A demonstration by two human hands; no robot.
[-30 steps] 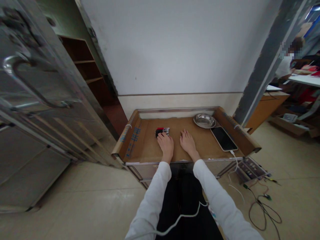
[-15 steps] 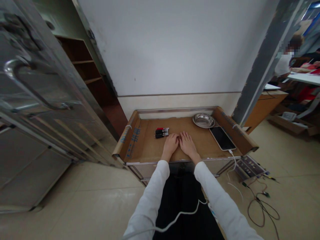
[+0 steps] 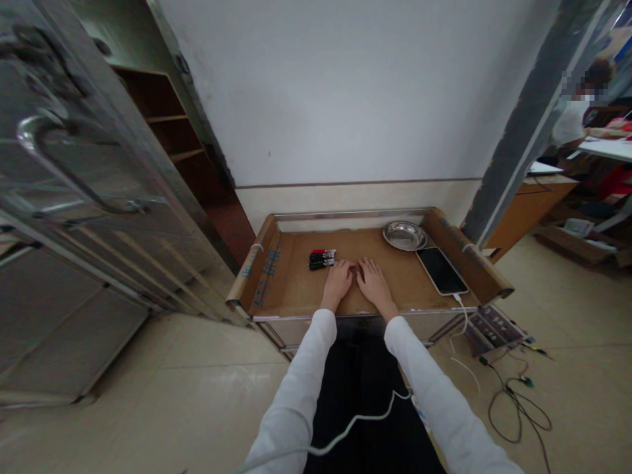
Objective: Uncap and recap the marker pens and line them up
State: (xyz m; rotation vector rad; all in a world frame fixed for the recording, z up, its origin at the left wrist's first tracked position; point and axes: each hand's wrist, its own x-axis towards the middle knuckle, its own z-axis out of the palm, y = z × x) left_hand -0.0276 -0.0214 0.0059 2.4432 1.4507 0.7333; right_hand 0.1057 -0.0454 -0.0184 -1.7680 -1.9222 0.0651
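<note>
My left hand (image 3: 338, 282) and my right hand (image 3: 374, 284) lie flat, palms down, side by side on the cardboard-lined table top (image 3: 296, 286). Their fingers are stretched out and hold nothing. A small row of black and red markers (image 3: 322, 259) lies just beyond and to the left of my left hand, not touching it. Both arms wear white sleeves.
A round metal dish (image 3: 405, 235) stands at the table's back right, with a phone (image 3: 442, 270) on a white charging cable beside it. A power strip (image 3: 494, 327) and loose wires lie on the floor to the right. A metal door (image 3: 74, 191) stands open at left. Another person (image 3: 575, 115) sits far right.
My left hand has come off the markers and slid right to rest next to my right hand. The markers stay where they were.
</note>
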